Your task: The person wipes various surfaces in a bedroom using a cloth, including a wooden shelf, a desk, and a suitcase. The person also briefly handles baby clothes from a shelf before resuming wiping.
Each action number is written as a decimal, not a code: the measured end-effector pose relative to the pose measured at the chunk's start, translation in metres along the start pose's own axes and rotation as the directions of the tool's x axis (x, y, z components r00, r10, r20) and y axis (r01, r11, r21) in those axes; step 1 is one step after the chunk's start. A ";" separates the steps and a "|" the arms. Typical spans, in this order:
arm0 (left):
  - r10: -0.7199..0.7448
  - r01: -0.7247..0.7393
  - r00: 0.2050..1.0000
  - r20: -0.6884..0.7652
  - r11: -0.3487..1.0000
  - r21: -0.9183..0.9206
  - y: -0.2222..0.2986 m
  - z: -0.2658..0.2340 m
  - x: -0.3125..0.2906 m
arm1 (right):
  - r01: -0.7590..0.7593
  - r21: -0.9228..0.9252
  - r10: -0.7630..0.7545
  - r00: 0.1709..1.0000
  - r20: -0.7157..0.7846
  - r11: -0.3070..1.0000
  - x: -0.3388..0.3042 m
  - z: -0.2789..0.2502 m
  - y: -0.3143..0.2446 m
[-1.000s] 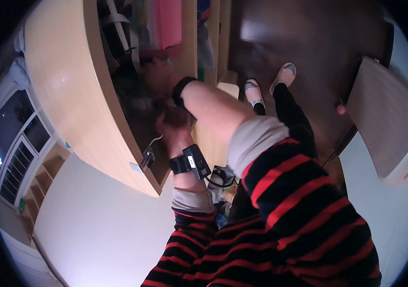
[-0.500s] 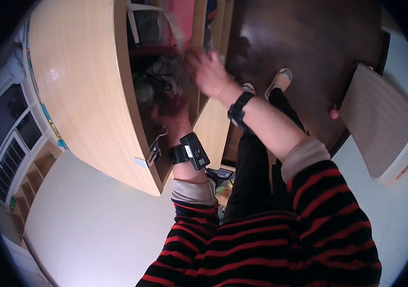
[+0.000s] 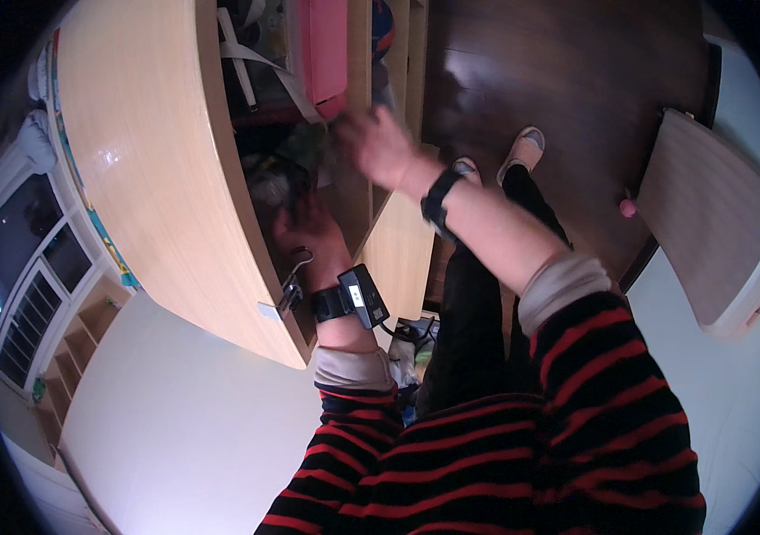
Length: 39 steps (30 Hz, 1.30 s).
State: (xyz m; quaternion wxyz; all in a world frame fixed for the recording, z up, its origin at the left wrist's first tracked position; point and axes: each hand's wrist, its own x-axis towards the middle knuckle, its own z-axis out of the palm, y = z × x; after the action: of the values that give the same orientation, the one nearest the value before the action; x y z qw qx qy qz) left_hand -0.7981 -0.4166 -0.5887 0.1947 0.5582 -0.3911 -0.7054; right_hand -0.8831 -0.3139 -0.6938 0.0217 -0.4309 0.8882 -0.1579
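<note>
Both hands reach into an open light-wood cabinet (image 3: 144,178). My left hand (image 3: 313,239) is low inside it, its fingers stretched toward a dim pile of small mixed items (image 3: 273,183); the hand looks open, and the kinds of those items cannot be made out. Higher and to the right is my right hand (image 3: 384,156), its fingers smeared by motion, so any hold is unclear. Just beyond it, a pink box or folder (image 3: 325,53) stands upright, with a pale strap (image 3: 286,87) beside it.
A metal catch (image 3: 286,299) sticks out from the cabinet edge near my left wrist. More wooden shelves (image 3: 411,62) adjoin on the right. Mixed items (image 3: 407,357) lie below, beside my legs. A beige-topped white panel (image 3: 710,214) stands to the right over the dark floor (image 3: 567,62).
My view has shifted slightly, showing more of the pink object and strap. My left hand has moved a little within the cabinet; my right hand stays near the opening, still moving.
</note>
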 end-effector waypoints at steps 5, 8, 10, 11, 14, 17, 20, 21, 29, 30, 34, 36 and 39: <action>-0.060 0.059 0.993 -0.103 0.998 -0.012 -0.013 -0.012 -0.002 | -0.084 0.148 0.082 0.996 0.019 0.986 0.014 -0.013 0.033; -0.168 0.163 0.984 -0.058 0.983 -0.085 -0.016 -0.014 -0.007 | -0.165 0.159 0.173 0.984 -0.038 0.973 -0.012 -0.013 -0.011; -0.266 0.257 0.963 -0.043 0.955 -0.146 -0.013 -0.014 -0.026 | -0.138 0.211 0.131 0.990 0.043 0.968 -0.038 -0.012 -0.054; -0.320 0.310 0.947 -0.028 0.934 -0.179 -0.011 -0.013 -0.037 | -0.081 0.247 0.043 0.987 0.156 0.966 -0.054 -0.014 -0.069; -0.451 0.467 0.880 0.150 0.880 -0.091 0.006 -0.011 -0.073 | -0.310 0.820 0.326 0.932 0.161 0.482 -0.079 -0.016 -0.099; -0.479 0.485 0.858 0.184 0.875 0.014 0.014 -0.006 -0.098 | -0.084 0.390 0.006 0.981 0.195 0.917 -0.067 -0.014 -0.072; -0.441 0.443 0.892 0.101 0.897 0.008 0.016 -0.001 -0.094 | -0.087 0.119 0.074 0.991 0.112 0.989 -0.033 -0.013 -0.012; -0.446 0.448 0.889 0.099 0.894 0.004 0.014 -0.001 -0.091 | -0.120 0.132 0.123 0.992 -0.016 0.984 -0.025 -0.016 0.010; -0.455 0.443 0.879 0.141 0.890 0.111 0.004 -0.006 -0.092 | -0.516 0.662 0.784 0.594 -0.180 0.543 0.034 -0.078 0.148; -0.440 0.423 0.873 0.211 0.898 0.124 0.006 -0.003 -0.093 | -0.512 0.749 0.826 0.558 -0.082 0.420 0.044 -0.080 0.164; -0.399 0.369 0.851 0.341 0.917 0.154 0.008 0.016 -0.093 | -0.410 0.733 0.704 0.698 -0.130 0.542 0.108 -0.049 0.180; -0.395 0.364 0.842 0.367 0.919 0.154 0.009 0.023 -0.096 | -0.472 0.634 0.709 0.684 -0.175 0.612 0.118 -0.022 0.167; -0.425 0.391 0.828 0.366 0.905 0.167 0.015 0.031 -0.105 | -0.278 0.960 0.844 0.512 0.163 -0.017 0.104 0.003 0.136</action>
State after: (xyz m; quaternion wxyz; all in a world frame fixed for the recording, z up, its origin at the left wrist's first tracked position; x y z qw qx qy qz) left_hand -0.7977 -0.3407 -0.5084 -0.0669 0.4831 -0.3234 -0.8109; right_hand -1.0510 -0.3161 -0.7270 0.1073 0.1486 0.6821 -0.7079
